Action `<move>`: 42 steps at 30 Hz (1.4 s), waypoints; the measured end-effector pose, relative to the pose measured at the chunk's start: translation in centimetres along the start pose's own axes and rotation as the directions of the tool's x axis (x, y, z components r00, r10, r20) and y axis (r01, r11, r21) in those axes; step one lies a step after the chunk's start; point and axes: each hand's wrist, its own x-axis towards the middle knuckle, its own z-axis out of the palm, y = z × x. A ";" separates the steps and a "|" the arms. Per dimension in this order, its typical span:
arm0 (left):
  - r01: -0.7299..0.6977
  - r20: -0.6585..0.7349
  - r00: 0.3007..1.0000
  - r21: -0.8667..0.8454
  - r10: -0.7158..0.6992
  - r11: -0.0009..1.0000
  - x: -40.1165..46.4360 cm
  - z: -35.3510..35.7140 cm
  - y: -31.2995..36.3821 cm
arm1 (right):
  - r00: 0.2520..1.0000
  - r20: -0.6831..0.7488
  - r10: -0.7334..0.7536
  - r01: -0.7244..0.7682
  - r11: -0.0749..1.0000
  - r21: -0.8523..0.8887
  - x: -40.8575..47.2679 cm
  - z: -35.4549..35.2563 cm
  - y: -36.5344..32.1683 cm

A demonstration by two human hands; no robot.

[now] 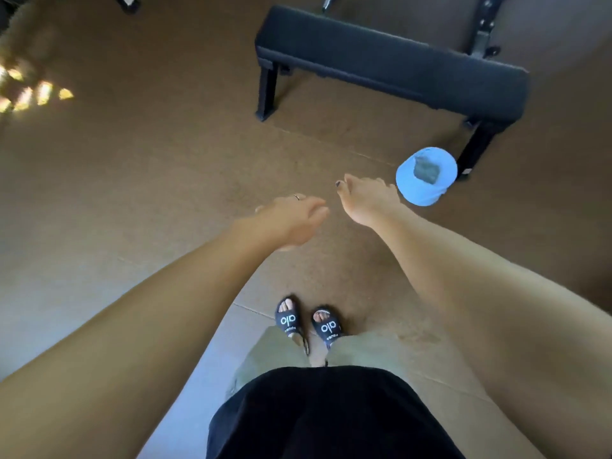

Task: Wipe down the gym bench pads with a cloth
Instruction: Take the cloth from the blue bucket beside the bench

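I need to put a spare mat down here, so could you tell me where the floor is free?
The widest bare stretch of floor lies left of the bench, ahead of the left hand. It is crowded at the bench's right leg, where the blue bucket with a cloth inside sits beside the right hand.

Dim, soft-focus wide-angle view; bright sunlight patches point(36, 91) at left edge.
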 end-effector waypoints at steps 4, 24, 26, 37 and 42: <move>-0.106 0.059 0.993 0.052 0.103 0.993 4.5 -2.4 3.9 | 0.984 -0.082 0.157 -0.147 0.983 0.110 1.2 -1.9 5.3; -0.360 0.193 0.929 0.283 0.315 0.889 31.8 -6.4 27.5 | 0.924 0.001 0.383 -0.369 0.887 0.278 17.6 -11.3 31.7; -0.360 0.195 0.929 0.288 0.314 0.887 35.5 -7.2 28.5 | 0.922 0.036 0.385 -0.378 0.880 0.288 20.8 -11.5 33.2; -0.380 0.233 0.921 0.365 0.312 0.850 61.8 -1.7 29.6 | 0.914 0.067 0.401 -0.396 0.843 0.364 41.8 -2.8 43.0; -0.365 0.172 0.931 0.354 0.323 0.861 74.4 5.7 29.7 | 0.943 0.097 0.318 -0.332 0.889 0.315 52.0 6.7 48.0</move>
